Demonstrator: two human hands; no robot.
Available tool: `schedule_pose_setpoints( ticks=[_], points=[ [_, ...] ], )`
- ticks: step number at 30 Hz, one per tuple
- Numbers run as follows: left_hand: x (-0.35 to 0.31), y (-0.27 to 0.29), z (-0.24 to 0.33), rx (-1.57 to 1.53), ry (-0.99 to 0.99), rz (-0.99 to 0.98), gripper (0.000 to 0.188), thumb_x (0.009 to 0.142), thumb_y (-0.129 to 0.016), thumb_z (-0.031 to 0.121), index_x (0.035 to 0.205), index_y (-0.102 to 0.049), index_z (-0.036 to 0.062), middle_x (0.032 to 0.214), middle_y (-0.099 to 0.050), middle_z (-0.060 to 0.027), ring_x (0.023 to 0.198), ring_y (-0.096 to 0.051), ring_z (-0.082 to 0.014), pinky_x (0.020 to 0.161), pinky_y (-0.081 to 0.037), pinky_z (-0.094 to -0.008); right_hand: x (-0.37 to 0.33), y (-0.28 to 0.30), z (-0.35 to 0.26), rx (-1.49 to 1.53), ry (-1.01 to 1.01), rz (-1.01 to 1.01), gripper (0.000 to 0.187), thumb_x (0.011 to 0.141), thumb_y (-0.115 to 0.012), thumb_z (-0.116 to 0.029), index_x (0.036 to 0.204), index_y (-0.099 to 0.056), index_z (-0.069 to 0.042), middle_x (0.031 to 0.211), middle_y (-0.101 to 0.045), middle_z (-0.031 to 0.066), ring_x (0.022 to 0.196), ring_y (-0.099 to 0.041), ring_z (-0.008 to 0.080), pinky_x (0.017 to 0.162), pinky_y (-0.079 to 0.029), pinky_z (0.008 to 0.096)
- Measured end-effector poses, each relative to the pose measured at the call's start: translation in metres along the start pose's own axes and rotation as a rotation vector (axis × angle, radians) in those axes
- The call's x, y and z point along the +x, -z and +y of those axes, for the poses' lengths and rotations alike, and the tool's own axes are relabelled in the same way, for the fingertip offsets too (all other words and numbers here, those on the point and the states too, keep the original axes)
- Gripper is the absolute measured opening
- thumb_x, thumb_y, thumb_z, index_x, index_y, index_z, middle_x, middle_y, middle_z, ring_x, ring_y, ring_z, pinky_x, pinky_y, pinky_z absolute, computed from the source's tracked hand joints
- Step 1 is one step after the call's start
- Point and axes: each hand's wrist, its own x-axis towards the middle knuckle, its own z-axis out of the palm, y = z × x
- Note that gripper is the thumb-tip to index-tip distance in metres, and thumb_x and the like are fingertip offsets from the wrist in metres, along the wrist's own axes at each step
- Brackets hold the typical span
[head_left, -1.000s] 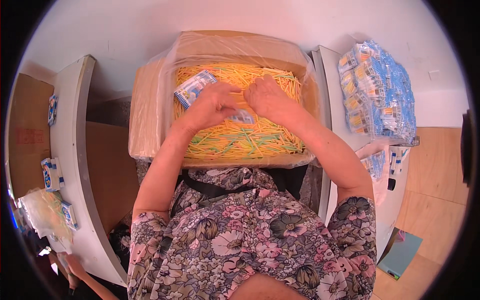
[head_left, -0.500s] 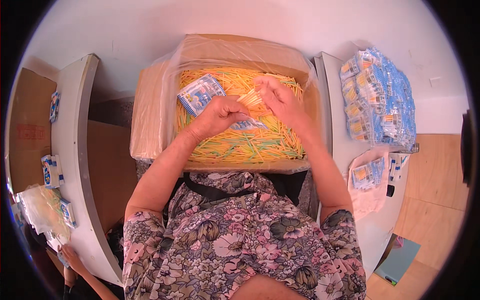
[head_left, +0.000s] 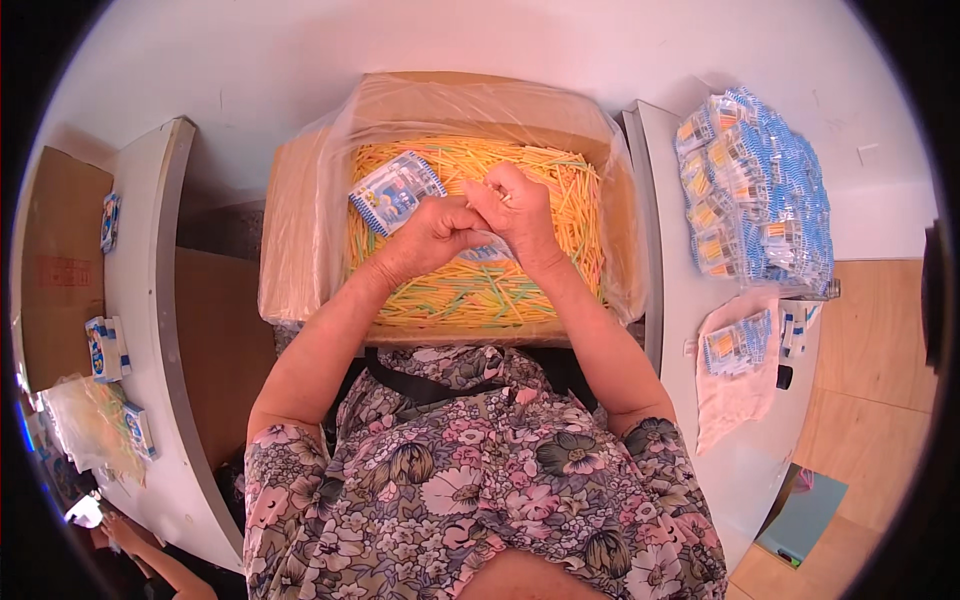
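In front of me a cardboard box [head_left: 300, 220], lined with clear plastic, holds a mass of thin yellow, orange and green sticks [head_left: 480, 300]. My left hand [head_left: 435, 237] is closed on a small clear-and-blue plastic packet [head_left: 487, 251], mostly hidden behind the fingers. Against it, my right hand [head_left: 518, 212] is curled round a few thin sticks, whose pale ends show at the top of the fist. Both hands meet over the box. A stack of flat blue-and-white packets [head_left: 397, 192] rests on the sticks beside my left hand.
Filled blue-striped packets [head_left: 755, 190] form a tall pile on the right table. Nearer, more packets [head_left: 738, 343] lie on a pink cloth [head_left: 728, 405]. On the left table [head_left: 150, 300] are small packs and a plastic bag [head_left: 90, 425]; another person's hand [head_left: 122, 533] works there.
My right hand has moved left and down with the sticks, from apart to touching my left hand at the packet. The other person's hand at lower left has shifted.
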Motion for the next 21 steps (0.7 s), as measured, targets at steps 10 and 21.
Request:
schedule_pose_setpoints(
  ticks=[10, 21],
  points=[
    [0.007, -0.004, 0.002, -0.003, -0.059, -0.081, 0.010, 0.086, -0.065, 0.007, 0.092, -0.065, -0.0009, 0.086, -0.066, -0.0034, 0.081, -0.060, -0.0121, 0.073, -0.047, -0.0252, 0.000, 0.019, 0.019, 0.092, 0.026, 0.137, 0.023, 0.082, -0.065, -0.018, 0.071, -0.055, -0.001, 0.060, -0.055, 0.0106, 0.057, -0.057, 0.0153, 0.054, -0.045, 0.0313],
    [0.006, 0.008, -0.024, -0.255, 0.213, 0.068, 0.010, 0.087, -0.066, 0.008, 0.089, -0.069, -0.0010, 0.076, -0.063, 0.0034, 0.074, -0.053, -0.0018, 0.067, -0.046, -0.0202, -0.081, 0.054, 0.045, -0.347, -0.084, -0.392, 0.017, 0.082, -0.065, -0.018, 0.074, -0.060, -0.003, 0.057, -0.051, 0.0076, 0.051, -0.052, 0.0146, 0.049, -0.042, 0.0331]
  ],
)
